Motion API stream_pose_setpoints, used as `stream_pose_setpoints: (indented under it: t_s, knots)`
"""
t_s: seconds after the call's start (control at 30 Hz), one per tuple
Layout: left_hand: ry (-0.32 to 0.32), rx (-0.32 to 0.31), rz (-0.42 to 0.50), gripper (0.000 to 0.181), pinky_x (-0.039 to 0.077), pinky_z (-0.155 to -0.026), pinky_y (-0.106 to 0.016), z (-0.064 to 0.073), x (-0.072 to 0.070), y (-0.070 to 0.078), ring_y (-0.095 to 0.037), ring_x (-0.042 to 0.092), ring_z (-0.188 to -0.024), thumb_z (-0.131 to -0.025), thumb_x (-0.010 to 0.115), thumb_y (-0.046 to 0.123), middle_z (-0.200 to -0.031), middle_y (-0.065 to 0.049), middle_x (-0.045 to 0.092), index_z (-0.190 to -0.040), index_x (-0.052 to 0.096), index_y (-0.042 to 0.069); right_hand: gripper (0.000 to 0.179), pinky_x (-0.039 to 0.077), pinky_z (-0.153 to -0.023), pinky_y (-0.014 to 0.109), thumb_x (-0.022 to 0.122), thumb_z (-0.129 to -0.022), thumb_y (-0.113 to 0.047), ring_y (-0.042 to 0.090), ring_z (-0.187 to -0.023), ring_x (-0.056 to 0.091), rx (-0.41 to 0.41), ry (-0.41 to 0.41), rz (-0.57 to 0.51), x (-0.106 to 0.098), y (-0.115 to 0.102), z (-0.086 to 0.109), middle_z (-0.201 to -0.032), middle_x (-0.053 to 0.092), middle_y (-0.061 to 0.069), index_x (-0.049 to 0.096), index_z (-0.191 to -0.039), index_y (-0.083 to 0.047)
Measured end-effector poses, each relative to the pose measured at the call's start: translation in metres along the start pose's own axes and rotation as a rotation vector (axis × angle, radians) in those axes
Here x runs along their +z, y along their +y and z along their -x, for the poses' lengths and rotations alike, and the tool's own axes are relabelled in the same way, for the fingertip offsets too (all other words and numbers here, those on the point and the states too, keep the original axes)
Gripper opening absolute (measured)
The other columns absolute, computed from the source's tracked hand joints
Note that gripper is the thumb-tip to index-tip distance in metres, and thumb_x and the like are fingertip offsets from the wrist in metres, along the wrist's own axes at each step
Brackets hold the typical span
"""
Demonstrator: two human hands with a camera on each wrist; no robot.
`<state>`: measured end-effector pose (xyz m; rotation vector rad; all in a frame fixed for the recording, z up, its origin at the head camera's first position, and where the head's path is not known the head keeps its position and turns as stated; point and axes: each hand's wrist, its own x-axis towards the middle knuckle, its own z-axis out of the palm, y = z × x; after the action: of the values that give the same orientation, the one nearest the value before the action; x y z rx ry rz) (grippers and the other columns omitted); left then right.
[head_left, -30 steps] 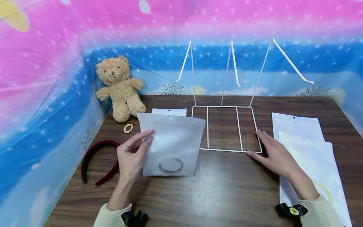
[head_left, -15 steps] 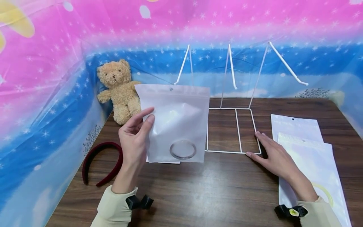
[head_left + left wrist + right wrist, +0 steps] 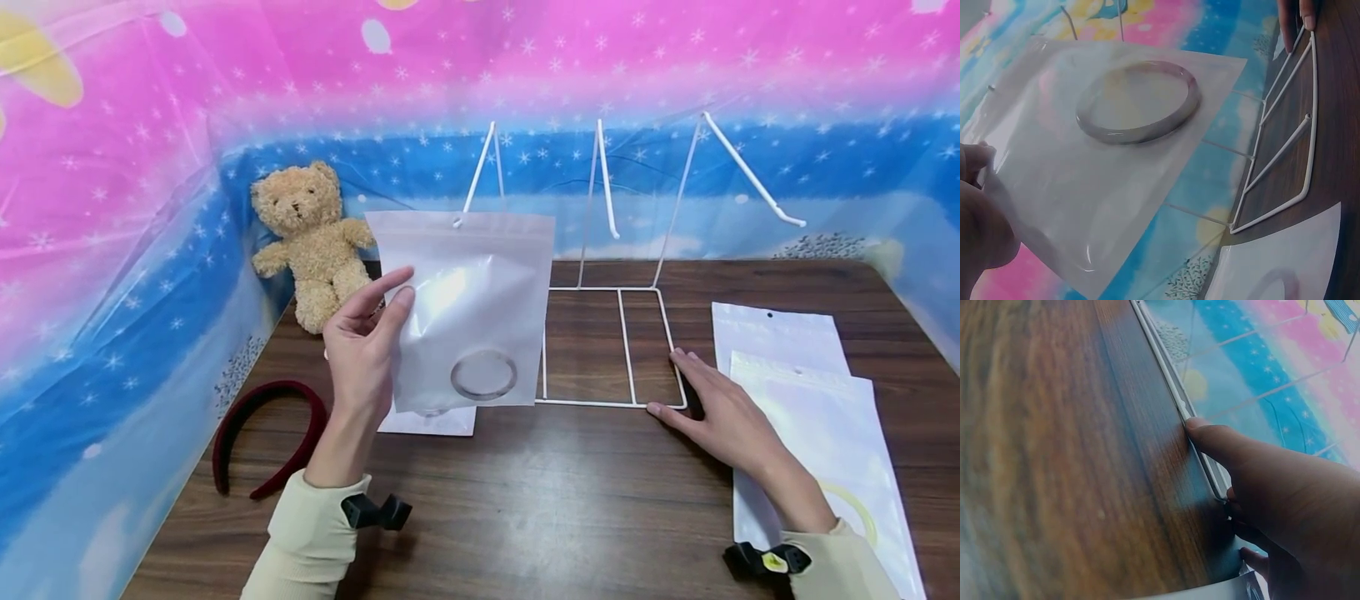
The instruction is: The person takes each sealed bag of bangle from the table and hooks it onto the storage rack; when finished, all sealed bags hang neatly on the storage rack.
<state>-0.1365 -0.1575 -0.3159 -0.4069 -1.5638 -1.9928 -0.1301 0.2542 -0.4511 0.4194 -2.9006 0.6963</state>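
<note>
My left hand (image 3: 363, 350) pinches the left edge of a white zip bag (image 3: 435, 308) between thumb and fingers. A greyish bangle (image 3: 483, 375) shows through the bag's lower part; in the left wrist view the bangle (image 3: 1138, 134) looks glossy. At the bag's top hole meets the tip of the left arm of a white wire display rack (image 3: 626, 346); I cannot tell whether the tip passes through. My right hand (image 3: 731, 417) rests on the rack's front right corner, thumb on the front bar, fingers on the side bar, all fairly straight.
Beneath the held bag lies another white bag (image 3: 427, 423). Two overlapping white bags (image 3: 810, 433) lie at the right, one with a yellowish ring inside. A dark red headband (image 3: 225, 450) and a teddy bear (image 3: 315, 242) are on the left. Patterned cloth (image 3: 525, 50) hangs behind.
My left hand has raised the bag from near the table up to the rack's left arm, bringing its top hole to the tip. The right hand stays on the rack's corner.
</note>
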Motion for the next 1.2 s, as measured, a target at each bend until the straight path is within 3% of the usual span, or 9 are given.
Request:
stream_pose_setpoints:
  t_s: [0.13, 0.23, 0.4, 0.47, 0.57, 0.6, 0.7, 0.87, 1.2]
  knots:
    - [0.012, -0.002, -0.003, 0.026, 0.021, -0.044, -0.020, -0.008, 0.005, -0.011, -0.008, 0.027, -0.049, -0.087, 0.075, 0.007, -0.076, -0.005, 0.068, -0.111, 0.072, -0.003, 0.093, 0.031, -0.100, 0.066, 0.064, -0.085, -0.063, 0.047, -0.134, 0.034, -0.001, 0.003, -0.001, 0.001, 0.001, -0.001, -0.152, 0.034, 0.025, 0.031, -0.154, -0.008]
    - [0.019, -0.013, 0.005, 0.024, 0.022, -0.046, -0.020, -0.018, 0.010, -0.022, -0.007, 0.023, -0.051, -0.087, 0.075, 0.006, -0.065, -0.001, 0.061, -0.110, 0.073, -0.002, 0.093, 0.032, -0.101, 0.065, 0.065, -0.085, -0.062, 0.046, -0.135, 0.034, 0.000, 0.008, -0.002, 0.000, 0.001, -0.001, -0.152, 0.034, 0.024, 0.033, -0.153, -0.007]
    - [0.048, -0.054, -0.001, 0.023, 0.034, -0.052, -0.016, -0.043, 0.021, -0.042, -0.003, 0.039, -0.055, -0.087, 0.075, 0.007, -0.079, -0.002, 0.069, -0.110, 0.075, 0.002, 0.092, 0.032, -0.102, 0.063, 0.067, -0.085, -0.060, 0.045, -0.135, 0.035, 0.003, 0.019, -0.003, 0.001, 0.003, 0.000, -0.151, 0.036, 0.023, 0.035, -0.152, -0.007]
    - [0.063, -0.082, 0.003, 0.023, 0.043, -0.058, -0.016, -0.054, 0.026, -0.049, -0.005, 0.055, -0.063, -0.087, 0.075, 0.008, -0.098, -0.005, 0.073, -0.110, 0.075, 0.004, 0.091, 0.032, -0.102, 0.063, 0.067, -0.085, -0.060, 0.044, -0.135, 0.035, 0.001, 0.024, -0.001, 0.001, 0.003, 0.000, -0.151, 0.036, 0.023, 0.035, -0.152, -0.006]
    - [0.074, -0.122, 0.014, 0.023, 0.051, -0.070, -0.020, -0.071, 0.032, -0.060, -0.013, 0.067, -0.080, -0.088, 0.074, 0.008, -0.108, -0.007, 0.072, -0.110, 0.075, 0.005, 0.091, 0.032, -0.103, 0.062, 0.067, -0.084, -0.060, 0.043, -0.136, 0.035, -0.003, 0.033, 0.000, 0.002, 0.004, 0.000, -0.151, 0.037, 0.021, 0.037, -0.151, -0.007]
    - [0.073, -0.131, 0.017, 0.023, 0.052, -0.076, -0.022, -0.076, 0.035, -0.063, -0.015, 0.067, -0.089, -0.088, 0.073, 0.007, -0.115, -0.008, 0.070, -0.111, 0.075, 0.005, 0.091, 0.032, -0.103, 0.062, 0.067, -0.084, -0.060, 0.042, -0.136, 0.035, -0.003, 0.034, 0.000, 0.002, 0.004, 0.000, -0.151, 0.037, 0.021, 0.037, -0.151, -0.007]
    - [0.074, -0.135, -0.001, 0.022, 0.052, -0.081, -0.024, -0.090, 0.041, -0.072, -0.018, 0.066, -0.099, -0.089, 0.073, 0.008, -0.117, -0.008, 0.069, -0.111, 0.075, 0.006, 0.091, 0.033, -0.102, 0.062, 0.067, -0.084, -0.061, 0.042, -0.136, 0.035, 0.002, 0.035, -0.002, 0.002, 0.004, -0.001, -0.152, 0.037, 0.020, 0.037, -0.152, -0.008]
    - [0.091, -0.148, -0.025, 0.021, 0.049, -0.076, -0.022, -0.106, 0.049, -0.086, -0.017, 0.062, -0.102, -0.089, 0.073, 0.011, -0.115, -0.005, 0.070, -0.109, 0.076, 0.009, 0.090, 0.032, -0.102, 0.062, 0.067, -0.084, -0.060, 0.042, -0.136, 0.035, -0.002, 0.039, -0.011, 0.002, 0.004, 0.000, -0.151, 0.037, 0.020, 0.037, -0.152, -0.008]
    - [0.098, -0.153, -0.034, 0.018, 0.050, -0.077, -0.024, -0.113, 0.051, -0.096, -0.019, 0.064, -0.101, -0.090, 0.072, 0.008, -0.114, -0.005, 0.070, -0.107, 0.077, 0.011, 0.090, 0.032, -0.103, 0.062, 0.066, -0.085, -0.061, 0.041, -0.137, 0.035, 0.005, 0.031, -0.006, 0.000, 0.004, 0.001, -0.152, 0.037, 0.019, 0.036, -0.152, -0.009]
